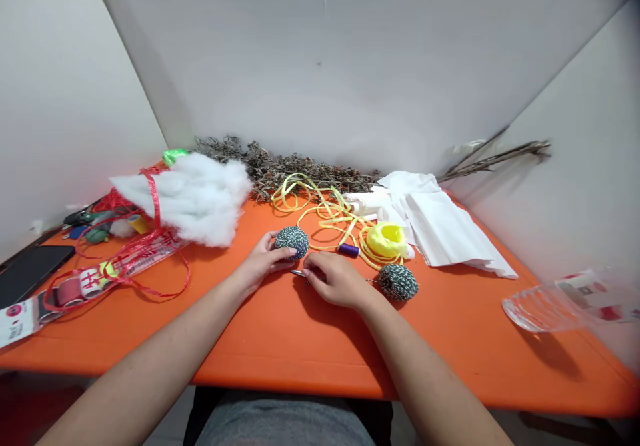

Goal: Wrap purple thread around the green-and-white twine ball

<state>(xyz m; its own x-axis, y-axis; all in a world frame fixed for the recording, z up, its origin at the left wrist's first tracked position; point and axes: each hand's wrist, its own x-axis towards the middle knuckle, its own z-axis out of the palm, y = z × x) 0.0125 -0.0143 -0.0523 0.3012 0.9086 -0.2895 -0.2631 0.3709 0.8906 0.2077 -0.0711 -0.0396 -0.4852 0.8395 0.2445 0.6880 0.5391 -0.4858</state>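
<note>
My left hand (266, 259) is closed around a ball of dark-and-white twisted yarn (291, 241), its thumb pressed along the near side. Just to the right, my right hand (333, 278) is curled with its fingers pinched together. From that pinch a slim silvery metal tip (299, 273) points left, below the yarn ball; the rest of this tool is hidden by the fingers. A second ball of the same yarn (398, 282) rests on the orange table (280, 346), right of my right hand. Beyond the hands lies a purple thread spool (349, 251).
White stuffing (200, 196) and tangled red ribbon (155, 199) lie left, near packaged thread spools (70, 293) and a dark phone (35, 273). Dried twigs (300, 166) line the back wall. Yellow ribbon (385, 239), white cloth (440, 226) and a clear plastic container (560, 303) occupy the right.
</note>
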